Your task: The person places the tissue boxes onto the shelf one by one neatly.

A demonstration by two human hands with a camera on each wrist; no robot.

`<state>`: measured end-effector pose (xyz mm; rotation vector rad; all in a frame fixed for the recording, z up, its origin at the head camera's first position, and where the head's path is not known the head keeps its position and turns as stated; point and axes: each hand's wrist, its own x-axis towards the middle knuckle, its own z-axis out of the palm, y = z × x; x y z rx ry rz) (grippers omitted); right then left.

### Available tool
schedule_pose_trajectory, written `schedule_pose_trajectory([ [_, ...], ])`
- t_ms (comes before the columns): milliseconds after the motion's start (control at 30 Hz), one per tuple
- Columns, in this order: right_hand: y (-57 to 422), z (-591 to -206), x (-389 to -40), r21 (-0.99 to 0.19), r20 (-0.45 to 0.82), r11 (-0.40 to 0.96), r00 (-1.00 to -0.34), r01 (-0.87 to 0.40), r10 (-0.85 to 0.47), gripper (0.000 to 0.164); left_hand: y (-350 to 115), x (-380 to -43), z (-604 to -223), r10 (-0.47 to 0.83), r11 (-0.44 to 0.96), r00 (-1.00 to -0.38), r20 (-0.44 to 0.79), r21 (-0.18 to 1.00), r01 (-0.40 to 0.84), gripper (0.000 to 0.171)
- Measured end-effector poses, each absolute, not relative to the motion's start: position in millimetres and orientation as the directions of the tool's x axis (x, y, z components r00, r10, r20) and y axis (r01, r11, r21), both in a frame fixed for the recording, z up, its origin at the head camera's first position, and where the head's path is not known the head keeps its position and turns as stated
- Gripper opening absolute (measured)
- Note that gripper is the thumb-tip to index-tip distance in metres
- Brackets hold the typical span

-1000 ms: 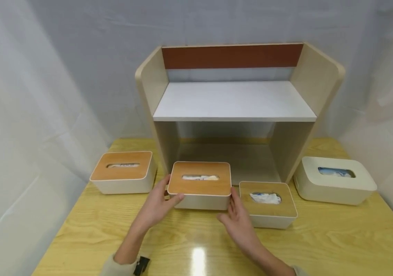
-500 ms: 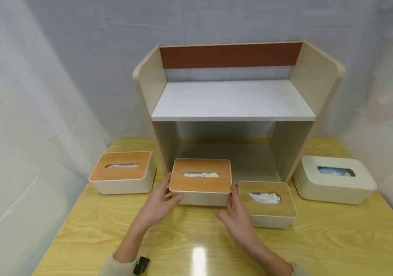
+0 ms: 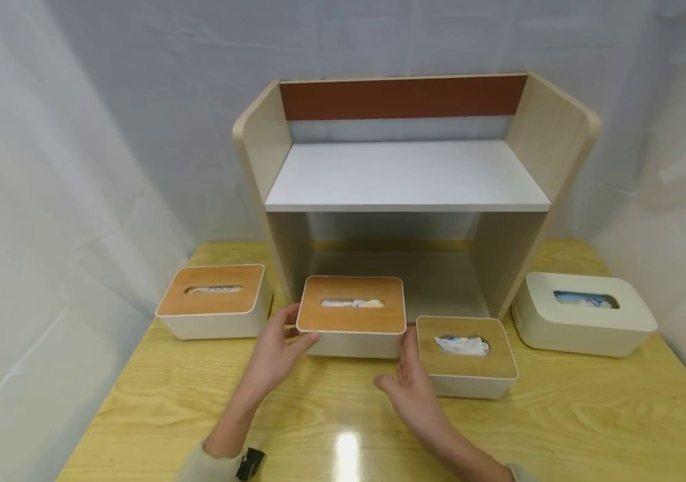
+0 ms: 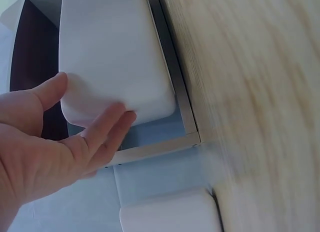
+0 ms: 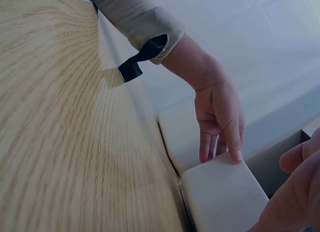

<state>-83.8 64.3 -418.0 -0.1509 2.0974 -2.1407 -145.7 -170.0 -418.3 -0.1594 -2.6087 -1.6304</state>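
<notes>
A white tissue box with an orange-brown wood lid [image 3: 352, 318] sits at the front of the shelf unit's lower compartment. My left hand [image 3: 276, 348] pinches its left front corner, thumb on the front face and fingers along the side. In the left wrist view, the box's pale wall [image 4: 115, 57] overlaps the unit's base edge, with my left thumb and fingertips on it. My right hand [image 3: 415, 388] lays its fingers against the box's right side, the thumb held apart from the front. That hand is beside a second tissue box with a yellowish wood lid [image 3: 469, 365].
A wooden shelf unit [image 3: 403, 206] with a white upper board stands behind. Another orange-lidded tissue box [image 3: 213, 321] is on the table [image 3: 156, 402] to its left. An all-cream tissue box [image 3: 586, 328] lies at the right. White cloth [image 3: 47, 234] hangs around the table.
The tissue box between my hands has shifted slightly away from me, toward the lower compartment. Both hands have kept their places at its sides; the other boxes stay put.
</notes>
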Motion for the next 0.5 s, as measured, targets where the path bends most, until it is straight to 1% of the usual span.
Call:
schedule_pose_trajectory([
  [133, 63.8, -419.1, -85.8, -0.999, -0.042, -0.025, -0.985, 0.046, -0.165, 0.099, -168.5, -145.9, -418.1, 0.034, 0.435, -0.994, 0.105, 0.894, 0.109, 0.060],
  [233, 64.3, -419.7, -88.8, -0.997, -0.063, -0.035, -0.984, 0.069, -0.165, 0.098, -168.7, -144.3, -417.1, 0.025, 0.400, -0.996, 0.089, 0.912, 0.092, 0.057],
  [400, 65.4, -419.3, -94.1, -0.994, -0.086, -0.048, -0.985, 0.094, -0.148, 0.095, -171.2, -141.9, -415.5, 0.050, 0.359, -0.995, 0.083, 0.928, 0.095, 0.048],
  [500, 65.7, -417.4, -95.7, -0.992, -0.103, -0.053, -0.986, 0.111, -0.132, 0.094, -173.0, -142.4, -415.1, 0.075, 0.358, -0.993, 0.086, 0.927, 0.107, 0.047],
])
